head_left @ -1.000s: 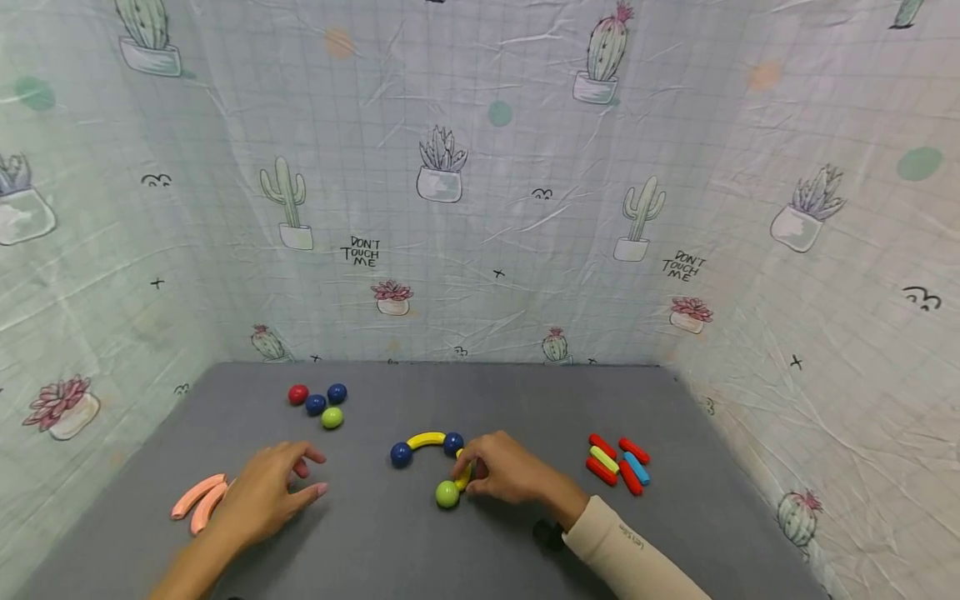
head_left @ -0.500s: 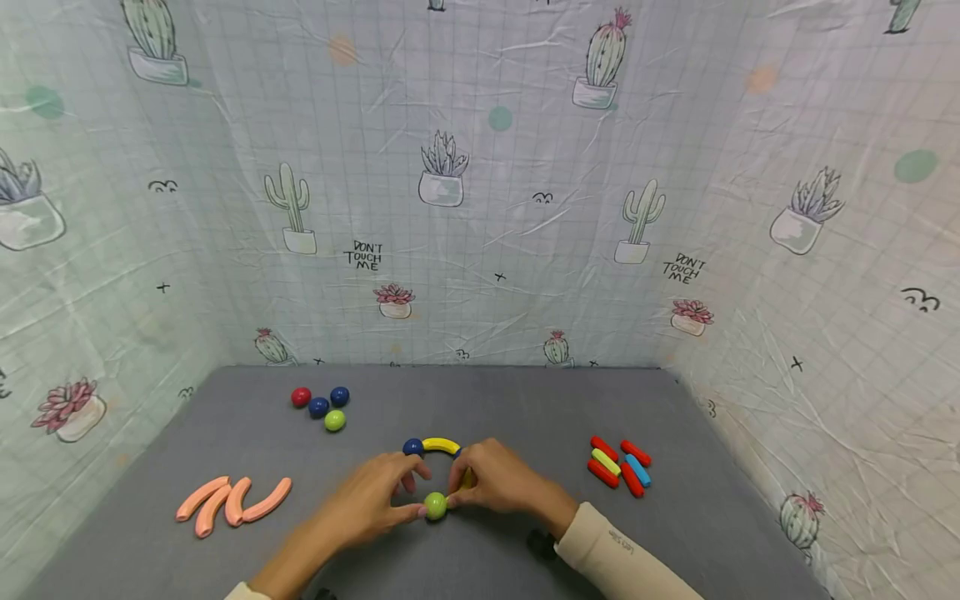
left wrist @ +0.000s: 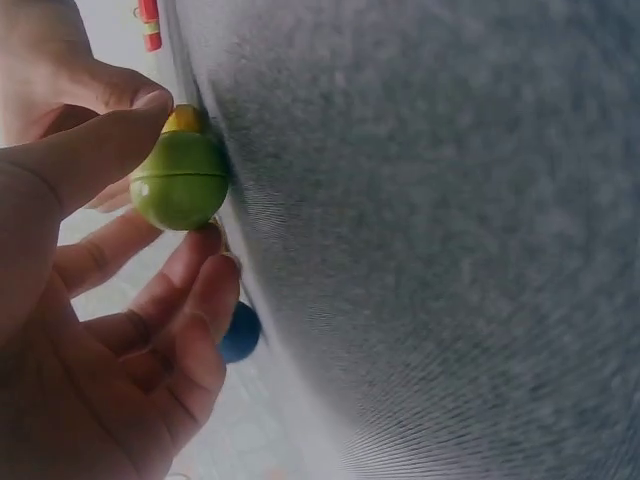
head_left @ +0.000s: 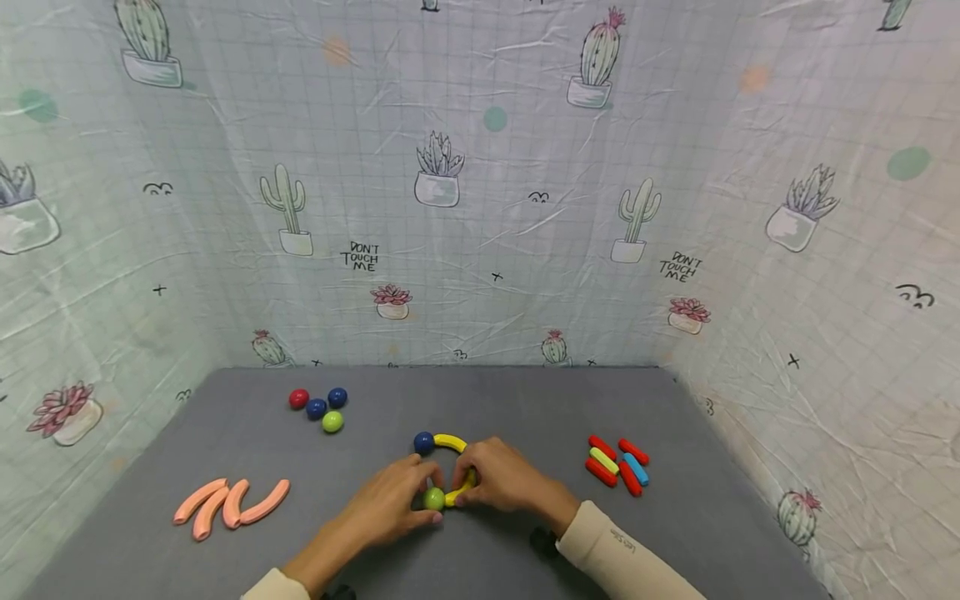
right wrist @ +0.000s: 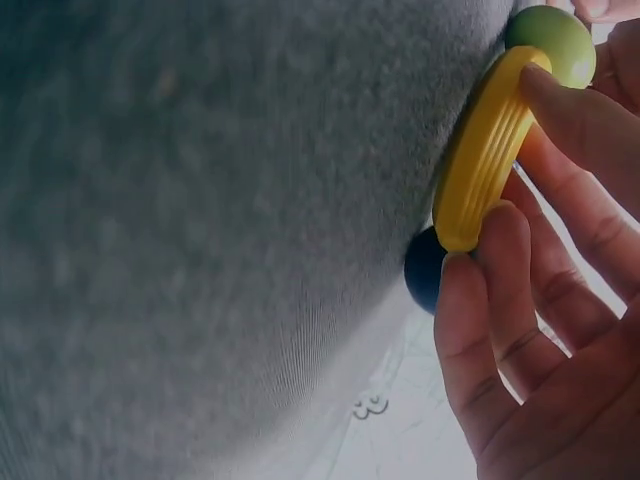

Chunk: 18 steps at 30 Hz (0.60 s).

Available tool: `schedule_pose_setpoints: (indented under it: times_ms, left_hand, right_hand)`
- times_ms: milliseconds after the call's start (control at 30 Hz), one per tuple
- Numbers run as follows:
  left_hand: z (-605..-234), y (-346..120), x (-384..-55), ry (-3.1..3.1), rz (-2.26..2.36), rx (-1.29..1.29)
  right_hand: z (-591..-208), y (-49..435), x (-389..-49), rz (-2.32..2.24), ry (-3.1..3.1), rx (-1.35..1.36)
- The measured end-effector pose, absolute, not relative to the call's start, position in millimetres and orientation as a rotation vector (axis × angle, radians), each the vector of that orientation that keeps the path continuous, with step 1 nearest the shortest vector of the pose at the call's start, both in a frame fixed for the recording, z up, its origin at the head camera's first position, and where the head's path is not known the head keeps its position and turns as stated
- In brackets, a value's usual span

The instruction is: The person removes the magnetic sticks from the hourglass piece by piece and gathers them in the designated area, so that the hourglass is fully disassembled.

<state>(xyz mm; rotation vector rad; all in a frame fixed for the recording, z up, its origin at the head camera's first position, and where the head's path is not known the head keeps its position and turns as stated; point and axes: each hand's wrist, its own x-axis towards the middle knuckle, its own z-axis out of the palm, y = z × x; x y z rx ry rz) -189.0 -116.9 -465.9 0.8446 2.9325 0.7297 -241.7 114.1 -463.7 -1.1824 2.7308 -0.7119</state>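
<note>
My left hand (head_left: 386, 502) holds a green ball (head_left: 433, 498) between thumb and fingers, as the left wrist view also shows. My right hand (head_left: 501, 473) pinches a yellow curved piece (right wrist: 490, 150), grooved along its length, whose near end meets the green ball. In the right wrist view, a dark blue ball (right wrist: 424, 270) sits at the piece's other end. The head view shows a second yellow curved piece (head_left: 450, 442) behind my hands, joined to a blue ball (head_left: 423, 442) at its left end. My right fingers hide the join between the two yellow pieces there.
Several pink curved pieces (head_left: 234, 504) lie on the grey table (head_left: 360, 567) at left. Back left is a cluster of a red ball (head_left: 298, 398), two blue balls (head_left: 317, 408) and a green one (head_left: 332, 422). Several short coloured sticks (head_left: 602, 472) lie at right. Cactus-print cloth (head_left: 480, 317) surrounds the table.
My left hand has come right from near the pink pieces and taken hold of the green ball. The yellow and blue chain has turned and shifted right, its green end swinging slightly left.
</note>
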Motion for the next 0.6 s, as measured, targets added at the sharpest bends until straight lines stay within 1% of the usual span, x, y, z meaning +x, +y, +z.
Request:
schedule_pose_setpoints:
  times_ms: [400, 600]
  left_hand:
    - [-471, -123, -194, 2.811, 0.831, 0.902]
    - [-465, -137, -195, 2.859, 0.847, 0.874]
  right_hand:
    - [-467, 112, -243, -0.771, 2.774, -1.122]
    - [-468, 119, -245, -0.946, 2.82, -1.071]
